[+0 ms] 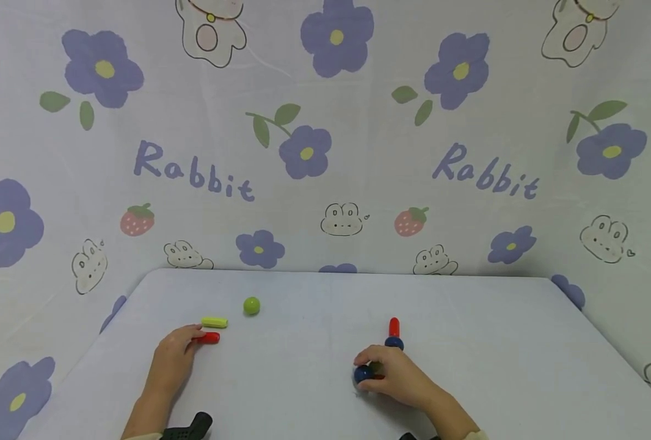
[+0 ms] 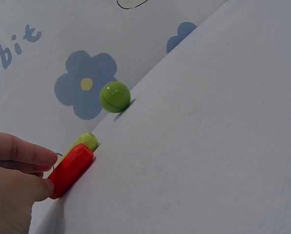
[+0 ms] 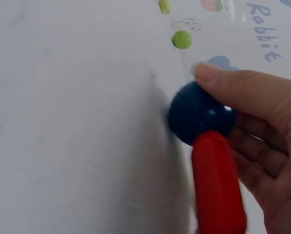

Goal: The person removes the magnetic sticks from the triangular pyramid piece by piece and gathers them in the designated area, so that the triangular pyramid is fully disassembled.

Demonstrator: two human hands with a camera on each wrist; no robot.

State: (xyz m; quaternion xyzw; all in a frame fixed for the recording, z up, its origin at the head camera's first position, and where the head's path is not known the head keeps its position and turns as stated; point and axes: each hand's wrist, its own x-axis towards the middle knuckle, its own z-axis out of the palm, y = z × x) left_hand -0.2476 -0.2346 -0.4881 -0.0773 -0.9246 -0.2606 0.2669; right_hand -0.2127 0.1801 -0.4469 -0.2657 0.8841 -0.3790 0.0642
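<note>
Clearly, right fingers (image 1: pixel 374 352) around blue ball (image 1: pixel 363 374)

Left red rod (image 2: pixel 73 171): glossy, pinched at one end, toward the left of the white tabletop (image 1: pixel 281 391).
Nearer blue ball (image 3: pixel 197 114): dark, shiny, seamed, pinched.
Nearer red rod (image 3: pixel 218 185): end against that ball.
Farther blue ball (image 1: pixel 394 343): just beyond, partly hidden from me.
Farther red rod (image 1: pixel 394 327): touching it, pointing away.
</note>
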